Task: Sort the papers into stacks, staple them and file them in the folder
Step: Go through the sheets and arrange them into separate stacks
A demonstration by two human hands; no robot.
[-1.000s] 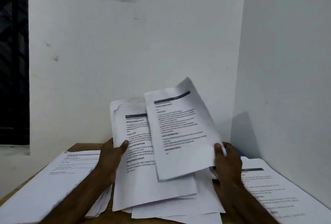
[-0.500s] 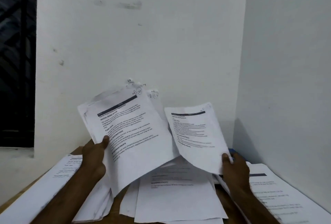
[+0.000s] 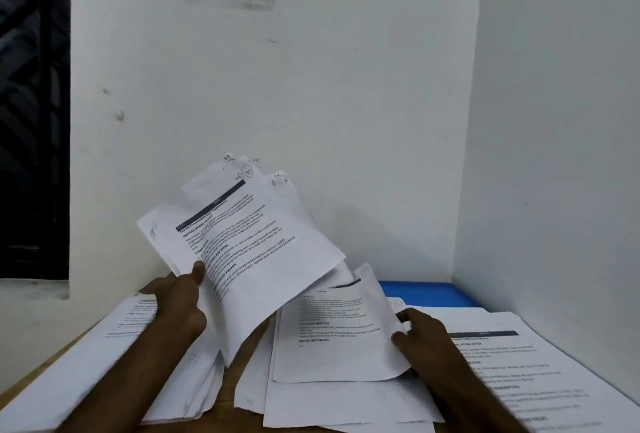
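Observation:
My left hand grips a bundle of printed sheets by its lower left edge and holds it tilted up above the table. My right hand pinches the right edge of a single printed sheet, which lies low over the loose middle pile of papers. A stack of papers lies at the left and another stack at the right. A blue folder lies flat at the back right, partly under the right stack. No stapler is in view.
The wooden table stands in a corner between a white back wall and a white right wall. A dark window with a grille is at the far left. Papers cover most of the tabletop.
My right hand has lowered its single sheet from upright down onto the middle pile. My left hand still holds the bundle raised, swung to the left. The blue folder has come into view.

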